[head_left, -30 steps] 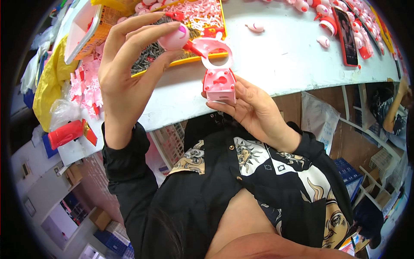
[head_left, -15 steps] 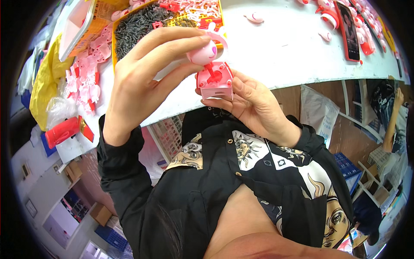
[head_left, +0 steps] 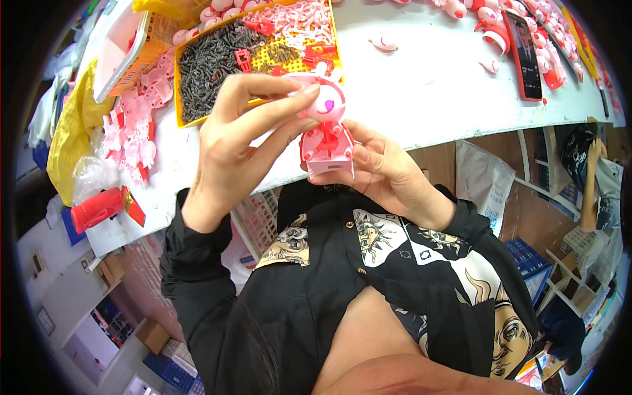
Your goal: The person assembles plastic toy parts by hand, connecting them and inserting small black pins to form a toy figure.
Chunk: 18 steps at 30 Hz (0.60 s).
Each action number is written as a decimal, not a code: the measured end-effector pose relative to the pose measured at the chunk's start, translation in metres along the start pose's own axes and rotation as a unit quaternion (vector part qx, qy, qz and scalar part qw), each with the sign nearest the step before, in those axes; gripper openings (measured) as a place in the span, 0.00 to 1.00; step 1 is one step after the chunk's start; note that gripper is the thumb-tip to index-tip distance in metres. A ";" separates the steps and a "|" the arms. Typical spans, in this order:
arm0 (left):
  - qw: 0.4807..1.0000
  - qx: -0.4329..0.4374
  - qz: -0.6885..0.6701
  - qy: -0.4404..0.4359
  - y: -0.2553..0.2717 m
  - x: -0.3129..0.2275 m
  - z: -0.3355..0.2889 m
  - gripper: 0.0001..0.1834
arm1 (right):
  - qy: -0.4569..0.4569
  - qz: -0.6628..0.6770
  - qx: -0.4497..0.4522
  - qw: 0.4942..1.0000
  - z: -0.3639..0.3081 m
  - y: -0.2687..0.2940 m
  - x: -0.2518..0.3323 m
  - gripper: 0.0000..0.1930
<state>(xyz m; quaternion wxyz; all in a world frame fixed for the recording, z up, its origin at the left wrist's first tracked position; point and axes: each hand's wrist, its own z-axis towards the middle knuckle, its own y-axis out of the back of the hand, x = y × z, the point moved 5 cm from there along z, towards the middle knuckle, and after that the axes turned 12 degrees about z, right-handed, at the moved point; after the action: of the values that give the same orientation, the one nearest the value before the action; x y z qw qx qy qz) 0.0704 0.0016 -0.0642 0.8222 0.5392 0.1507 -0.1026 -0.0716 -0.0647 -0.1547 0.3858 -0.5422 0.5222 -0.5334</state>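
Observation:
My left hand [head_left: 234, 135] pinches a round pink toy head [head_left: 327, 105] with a magenta heart-shaped mark between its thumb and fingertips. Below the head, my right hand [head_left: 392, 164] grips an open pink toy body shell [head_left: 330, 164] by its side. A red part stands inside the shell, directly beneath the head; whether the two are joined I cannot tell. A pale pink piece with ear-like tips shows behind the head, partly hidden by it and my left fingers.
A yellow tray [head_left: 187, 117] of dark screws and small pink and red parts stands beyond my hands. Pink shell pieces [head_left: 135, 135] lie at left, near a red pouch-like object [head_left: 97, 210]. A phone [head_left: 522, 56] and more toy heads [head_left: 454, 8] are at right.
Both hands and the toy have come closer to me. The head has turned so its heart mark faces more forward, and it sits centred above the shell. The view has shifted slightly.

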 end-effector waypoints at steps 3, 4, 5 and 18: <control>0.999 -0.034 0.002 0.006 -0.002 -0.002 -0.006 0.19 | -0.001 -0.007 0.005 1.000 -0.001 0.000 0.000 0.31; 0.999 -0.038 0.014 0.010 -0.001 -0.003 -0.007 0.20 | -0.001 0.002 0.004 1.000 -0.002 -0.001 0.001 0.32; 0.999 -0.043 0.026 0.015 0.000 -0.003 -0.008 0.21 | -0.001 0.001 0.004 1.000 -0.001 0.000 0.001 0.32; 0.999 -0.036 0.006 0.003 0.002 -0.019 -0.007 0.13 | 0.015 0.040 -0.011 0.999 0.005 0.001 0.002 0.26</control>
<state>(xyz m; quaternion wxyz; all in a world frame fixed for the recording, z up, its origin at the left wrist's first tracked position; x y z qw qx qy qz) 0.0520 0.0092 -0.0586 0.8410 0.5109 0.1537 -0.0904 -0.0669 -0.0673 -0.1562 0.3925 -0.5172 0.5552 -0.5198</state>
